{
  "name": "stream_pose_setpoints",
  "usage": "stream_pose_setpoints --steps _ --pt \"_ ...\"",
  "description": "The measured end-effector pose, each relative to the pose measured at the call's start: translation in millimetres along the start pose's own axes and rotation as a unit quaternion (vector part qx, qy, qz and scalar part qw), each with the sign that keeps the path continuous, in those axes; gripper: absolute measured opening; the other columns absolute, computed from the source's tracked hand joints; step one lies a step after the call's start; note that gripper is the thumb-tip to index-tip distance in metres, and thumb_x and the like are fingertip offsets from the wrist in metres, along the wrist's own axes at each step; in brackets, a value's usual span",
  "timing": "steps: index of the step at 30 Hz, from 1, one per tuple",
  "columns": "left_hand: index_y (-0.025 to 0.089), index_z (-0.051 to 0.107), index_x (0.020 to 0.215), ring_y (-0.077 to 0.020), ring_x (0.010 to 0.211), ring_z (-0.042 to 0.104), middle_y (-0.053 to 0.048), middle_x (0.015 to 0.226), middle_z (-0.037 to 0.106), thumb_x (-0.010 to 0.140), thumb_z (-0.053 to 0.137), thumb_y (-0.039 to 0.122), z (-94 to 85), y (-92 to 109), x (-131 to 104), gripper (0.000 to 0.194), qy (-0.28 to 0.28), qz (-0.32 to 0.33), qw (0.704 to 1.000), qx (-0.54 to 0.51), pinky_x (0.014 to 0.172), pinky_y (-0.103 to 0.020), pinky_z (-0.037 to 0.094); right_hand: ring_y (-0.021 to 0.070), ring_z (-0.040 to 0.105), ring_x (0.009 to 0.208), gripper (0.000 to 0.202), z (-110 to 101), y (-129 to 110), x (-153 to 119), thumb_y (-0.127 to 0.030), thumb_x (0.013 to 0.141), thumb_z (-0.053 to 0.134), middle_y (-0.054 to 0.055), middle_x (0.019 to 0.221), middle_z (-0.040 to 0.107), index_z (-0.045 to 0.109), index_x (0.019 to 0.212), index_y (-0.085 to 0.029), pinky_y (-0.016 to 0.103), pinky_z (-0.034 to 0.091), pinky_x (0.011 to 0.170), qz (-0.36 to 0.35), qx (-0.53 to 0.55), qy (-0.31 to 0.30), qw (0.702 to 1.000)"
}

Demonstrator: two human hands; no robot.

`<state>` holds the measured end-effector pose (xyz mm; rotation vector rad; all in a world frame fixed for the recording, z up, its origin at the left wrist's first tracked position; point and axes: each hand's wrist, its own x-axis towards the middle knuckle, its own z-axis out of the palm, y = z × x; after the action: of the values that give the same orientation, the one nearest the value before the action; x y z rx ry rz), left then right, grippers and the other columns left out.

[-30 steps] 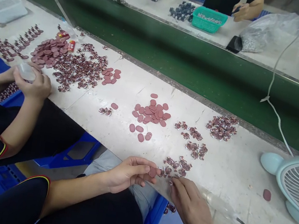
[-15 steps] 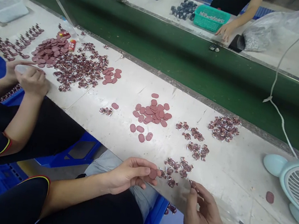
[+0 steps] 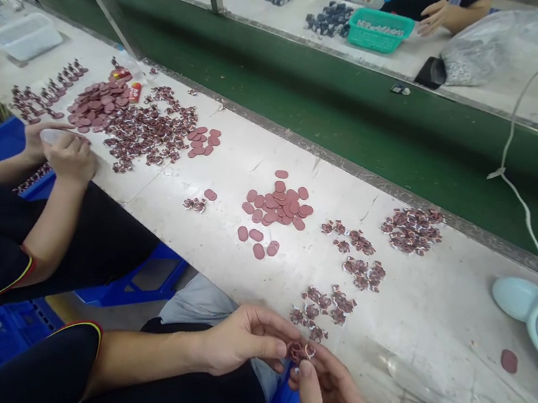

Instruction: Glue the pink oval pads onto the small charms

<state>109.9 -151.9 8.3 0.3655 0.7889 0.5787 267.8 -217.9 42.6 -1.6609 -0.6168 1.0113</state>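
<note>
Near the left end of my long white bench [image 3: 416, 297] sits a see-through plastic box [image 3: 25, 34]. Next come rows of little brown figures [image 3: 47, 94], and just below them another person's hands [image 3: 72, 162] hold a pale plastic thing [image 3: 51, 135]. Then there is a big heap of flat, red-brown ovals [image 3: 98, 105], touching a wide heap of small brown-and-white bits [image 3: 151, 130]. In the middle lies a smaller pile of red-brown ovals [image 3: 286, 205]. Below it is my left hand [image 3: 240, 342], its thumb and fingers pinched nearly closed on a small red-brown piece with white edges [image 3: 298, 352]. The piece is by the bench's near edge, too small for me to tell its shape. Little clumps of brown-and-white bits [image 3: 342, 300] lie just above it. My right hand [image 3: 339, 379] pinches the same piece from the other side, fingers nearly closed too. Farther right are a round pile of bits [image 3: 411, 229], one red-brown oval [image 3: 509, 360] alone, and a pale blue plastic fan [image 3: 515, 297]
</note>
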Motion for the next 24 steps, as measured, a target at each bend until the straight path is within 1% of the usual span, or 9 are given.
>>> stream_pose_setpoints --steps 2,4,6,9,11,15,18,22,24 --pt "0.027 0.101 0.111 -0.0242 0.094 0.091 -0.013 0.112 0.097 0.067 0.120 0.061 0.7 -1.8 0.7 0.059 0.004 0.000 1.000 -0.005 0.078 -0.029 0.069 0.0159 0.084 0.064 0.033 0.0 -1.4 1.5 -0.065 0.081 0.102 -0.002 0.080 0.093 0.098 0.103 -0.041 0.022 0.075 0.067 0.018 -0.014 0.019 1.000" --pt "0.026 0.100 0.107 -0.0240 0.093 0.090 -0.013 0.110 0.097 0.064 0.122 0.058 1.2 -3.3 1.7 0.057 0.014 0.002 1.000 -0.016 0.077 -0.029 0.068 0.0139 0.081 0.062 0.033 0.5 -4.2 2.1 -0.066 0.079 0.102 -0.003 0.079 0.092 0.099 0.102 -0.042 0.020 0.073 0.065 0.020 -0.021 0.020 0.999" --pt "0.025 0.099 0.098 -0.0224 0.087 0.089 -0.011 0.104 0.096 0.060 0.123 0.056 1.8 -4.4 2.7 0.055 0.028 0.004 0.999 -0.024 0.075 -0.028 0.067 0.0137 0.080 0.061 0.032 1.3 -8.3 2.3 -0.066 0.079 0.102 -0.003 0.079 0.091 0.099 0.101 -0.042 0.020 0.072 0.062 0.028 -0.012 0.014 0.999" --pt "0.023 0.095 0.081 -0.0190 0.074 0.083 -0.011 0.093 0.094 0.056 0.123 0.062 3.6 -4.4 3.0 0.055 0.044 0.006 0.999 -0.011 0.074 -0.029 0.066 0.0137 0.078 0.059 0.030 1.1 -15.0 3.8 -0.063 0.077 0.103 -0.004 0.079 0.091 0.099 0.099 -0.042 0.020 0.071 0.061 0.039 -0.001 0.003 0.999" --pt "0.021 0.092 0.074 -0.0192 0.074 0.083 -0.013 0.096 0.094 0.056 0.122 0.066 5.9 -3.4 2.1 0.057 0.048 0.007 0.999 0.004 0.075 -0.030 0.067 0.0142 0.079 0.061 0.030 -1.0 -18.5 5.9 -0.061 0.076 0.105 -0.002 0.081 0.092 0.099 0.097 -0.042 0.021 0.071 0.063 0.043 0.004 -0.005 0.999" --pt "0.020 0.091 0.071 -0.0228 0.082 0.084 -0.019 0.112 0.096 0.058 0.119 0.071 11.8 -2.2 -0.7 0.060 0.053 0.011 0.998 0.012 0.078 -0.034 0.067 0.0165 0.082 0.065 0.034 -6.8 -21.4 9.5 -0.065 0.076 0.103 0.000 0.083 0.092 0.099 0.098 -0.039 0.023 0.074 0.065 0.033 -0.040 -0.016 0.999" --pt "0.020 0.091 0.069 -0.0237 0.082 0.084 -0.020 0.111 0.096 0.057 0.119 0.073 14.9 -3.2 -1.3 0.061 0.057 0.014 0.998 0.009 0.079 -0.035 0.067 0.0164 0.084 0.067 0.035 -7.9 -21.4 9.9 -0.070 0.076 0.101 -0.001 0.088 0.094 0.099 0.098 -0.042 0.022 0.074 0.066 0.027 -0.065 -0.015 0.997" --pt "0.021 0.091 0.070 -0.0246 0.080 0.083 -0.019 0.107 0.095 0.058 0.118 0.074 16.5 -4.7 -1.1 0.061 0.068 0.023 0.997 0.015 0.080 -0.038 0.067 0.0148 0.084 0.067 0.027 -5.3 -20.4 8.7 -0.062 0.079 0.102 -0.002 0.086 0.094 0.099 0.097 -0.041 0.020 0.072 0.067 0.035 -0.024 -0.025 0.999" --pt "0.021 0.091 0.071 -0.0246 0.080 0.083 -0.018 0.106 0.094 0.059 0.117 0.075 17.1 -4.9 -1.4 0.061 0.067 0.029 0.997 0.017 0.080 -0.038 0.067 0.0147 0.082 0.066 0.026 -4.3 -19.5 7.8 -0.060 0.082 0.101 -0.002 0.085 0.093 0.099 0.099 -0.040 0.022 0.073 0.067 0.033 -0.012 -0.028 0.999"
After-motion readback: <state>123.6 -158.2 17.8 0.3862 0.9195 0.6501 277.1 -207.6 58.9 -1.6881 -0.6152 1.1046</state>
